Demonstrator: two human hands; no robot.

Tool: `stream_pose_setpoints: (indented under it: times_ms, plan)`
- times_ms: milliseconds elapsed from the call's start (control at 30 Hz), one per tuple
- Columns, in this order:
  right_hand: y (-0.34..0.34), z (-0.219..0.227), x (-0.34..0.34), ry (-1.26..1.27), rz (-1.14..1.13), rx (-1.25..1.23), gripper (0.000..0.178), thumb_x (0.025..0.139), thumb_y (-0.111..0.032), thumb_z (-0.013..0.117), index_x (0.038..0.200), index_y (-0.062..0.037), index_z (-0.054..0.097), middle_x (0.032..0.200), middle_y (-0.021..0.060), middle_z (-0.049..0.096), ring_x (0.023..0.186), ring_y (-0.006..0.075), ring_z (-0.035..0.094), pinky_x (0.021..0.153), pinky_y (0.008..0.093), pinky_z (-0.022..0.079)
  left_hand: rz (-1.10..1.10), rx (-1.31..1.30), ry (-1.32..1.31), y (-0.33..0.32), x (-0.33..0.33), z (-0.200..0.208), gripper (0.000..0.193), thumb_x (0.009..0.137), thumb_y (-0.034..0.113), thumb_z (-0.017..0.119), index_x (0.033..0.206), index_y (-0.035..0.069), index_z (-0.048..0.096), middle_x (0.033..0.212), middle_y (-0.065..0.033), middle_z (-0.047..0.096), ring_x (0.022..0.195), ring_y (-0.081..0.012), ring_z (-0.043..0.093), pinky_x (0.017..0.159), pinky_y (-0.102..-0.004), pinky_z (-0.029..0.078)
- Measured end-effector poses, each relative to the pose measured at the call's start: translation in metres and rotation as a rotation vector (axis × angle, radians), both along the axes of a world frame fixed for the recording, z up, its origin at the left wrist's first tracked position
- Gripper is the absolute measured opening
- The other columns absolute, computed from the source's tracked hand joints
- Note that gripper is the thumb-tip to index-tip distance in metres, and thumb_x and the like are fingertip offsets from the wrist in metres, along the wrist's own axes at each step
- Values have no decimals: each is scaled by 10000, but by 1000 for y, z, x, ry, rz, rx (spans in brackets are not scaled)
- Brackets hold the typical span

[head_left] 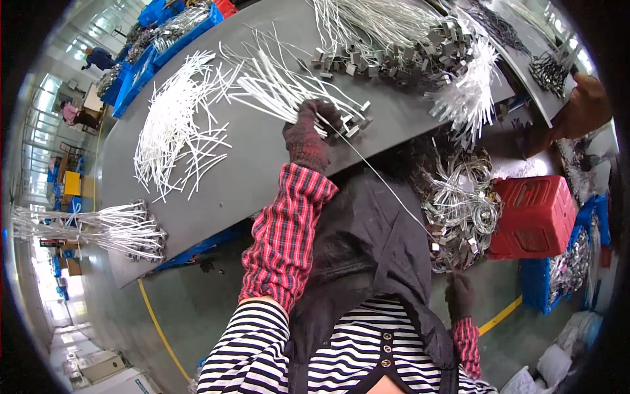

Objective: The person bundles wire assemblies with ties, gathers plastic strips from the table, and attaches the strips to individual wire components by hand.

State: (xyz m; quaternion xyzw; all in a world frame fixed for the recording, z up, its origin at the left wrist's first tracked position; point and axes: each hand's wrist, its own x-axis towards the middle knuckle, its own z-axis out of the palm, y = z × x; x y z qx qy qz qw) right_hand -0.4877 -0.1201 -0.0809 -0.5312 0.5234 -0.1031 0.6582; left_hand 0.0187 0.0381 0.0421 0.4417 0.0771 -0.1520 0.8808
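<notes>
My left hand (312, 128), in a dark red work glove, is closed around a bundle of white-sleeved wires (266, 88) over the grey table. Small dark connector blocks (357, 121) stick out on the right side of that fist. One thin pale wire (387, 184) runs from the fist down to the right, ending near a heap of coiled cables with metal ends (466, 190). My right hand (461, 295), gloved too, is low beside that heap; its fingers are dark and unclear, so I cannot see whether they grip anything.
Loose white tubes (174, 121) lie in a pile on the grey table (216, 187). A wire bundle (98, 226) crosses its left end; more wires with metal blocks (387, 56) lie at the back. A red bin (531, 217) stands right, and another person's arm (577, 115) reaches in there.
</notes>
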Motion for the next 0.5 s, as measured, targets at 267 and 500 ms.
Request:
stream_pose_setpoints:
  times_ms: [267,500]
  plan:
    - [26,90,274,-441,410,-314,614,959,-137,587,1515,-69,336,1090,91,625,837,132,592,690,257,506,-285,603,-684,-21,-68,-11,286,963,233,590,834,3,700,830,-84,713,722,-160,654,725,-320,529]
    - [21,140,411,-604,785,-120,555,983,-265,582,1458,-54,387,1098,108,667,749,144,636,659,298,531,-298,482,-304,-11,-17,13,167,858,202,677,810,44,695,708,-77,672,653,-240,642,631,-369,521]
